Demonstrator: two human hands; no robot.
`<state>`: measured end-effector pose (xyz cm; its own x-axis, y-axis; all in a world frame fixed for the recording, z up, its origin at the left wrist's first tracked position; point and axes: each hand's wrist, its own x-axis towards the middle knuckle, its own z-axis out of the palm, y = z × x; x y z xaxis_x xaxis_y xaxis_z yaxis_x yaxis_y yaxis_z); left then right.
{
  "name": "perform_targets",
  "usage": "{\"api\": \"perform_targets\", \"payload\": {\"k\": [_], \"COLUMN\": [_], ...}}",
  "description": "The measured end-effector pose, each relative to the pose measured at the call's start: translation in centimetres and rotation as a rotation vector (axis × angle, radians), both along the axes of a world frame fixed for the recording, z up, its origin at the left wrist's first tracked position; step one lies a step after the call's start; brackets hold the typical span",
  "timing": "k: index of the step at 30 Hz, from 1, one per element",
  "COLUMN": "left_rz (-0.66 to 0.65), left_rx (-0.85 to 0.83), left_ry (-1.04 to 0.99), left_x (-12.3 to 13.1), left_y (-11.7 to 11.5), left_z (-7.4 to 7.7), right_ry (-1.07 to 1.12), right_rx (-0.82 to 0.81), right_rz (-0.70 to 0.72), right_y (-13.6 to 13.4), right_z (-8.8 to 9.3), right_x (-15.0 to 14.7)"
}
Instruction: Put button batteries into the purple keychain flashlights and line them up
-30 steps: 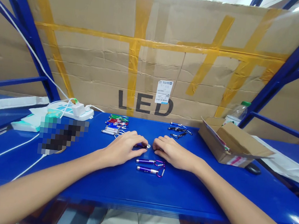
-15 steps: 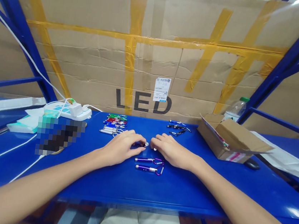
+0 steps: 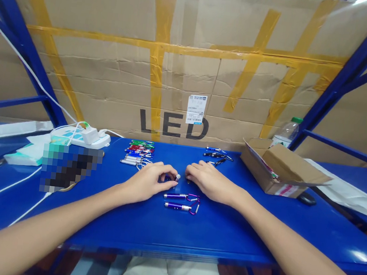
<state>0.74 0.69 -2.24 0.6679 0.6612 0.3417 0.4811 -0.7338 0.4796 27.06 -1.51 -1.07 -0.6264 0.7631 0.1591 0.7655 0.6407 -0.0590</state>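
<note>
My left hand [image 3: 149,181] is closed in a pinch around a small dark penlight [image 3: 177,178] whose silvery end shows at the fingertips; its body is mostly hidden by the fingers. Just to the right, my right hand [image 3: 209,180] has its fingers curled together close above the table, with a tiny dark bit showing under the fingertips that I cannot make out. Two purple penlights with carabiner clips, an upper one [image 3: 176,196] and a lower one [image 3: 177,206], lie side by side below the hands.
A row of green, red, blue and silver penlights [image 3: 135,151] lies beyond my left hand. Blue and black ones [image 3: 215,155] lie beyond my right. An open cardboard box [image 3: 259,169] and a bottle [image 3: 285,133] stand right; a power strip [image 3: 103,141] and cables lie left.
The small white piece at my right fingertips no longer shows; a dark bit is seen there instead. My left hand keeps its pinch. The whole view has shifted slightly.
</note>
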Motion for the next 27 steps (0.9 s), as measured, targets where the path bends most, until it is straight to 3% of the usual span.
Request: {"api": "perform_targets", "payload": {"k": [5,10,21,27], "left_rz": [0.007,-0.002,-0.096,-0.096], "left_rx": [-0.032,0.066,0.273,0.258], "left_ry": [-0.015,0.008,0.013,0.031], "left_x": [0.1,-0.2,-0.6,-0.6], "left_y": [0.0,0.1,-0.3,-0.3], "left_z": [0.2,-0.1,-0.1,-0.1], "right_ry": [-0.003,0.029,0.444,0.407], "right_rx": [-0.031,-0.054,0.003,-0.057], "right_rz": [0.039,0.052,0.163,0.187], "right_y": [0.2,0.1,-1.2,-1.7], "right_z": [0.0,0.1,1.3,1.3], "right_x": [0.4,0.5,-0.4,-0.9]}}
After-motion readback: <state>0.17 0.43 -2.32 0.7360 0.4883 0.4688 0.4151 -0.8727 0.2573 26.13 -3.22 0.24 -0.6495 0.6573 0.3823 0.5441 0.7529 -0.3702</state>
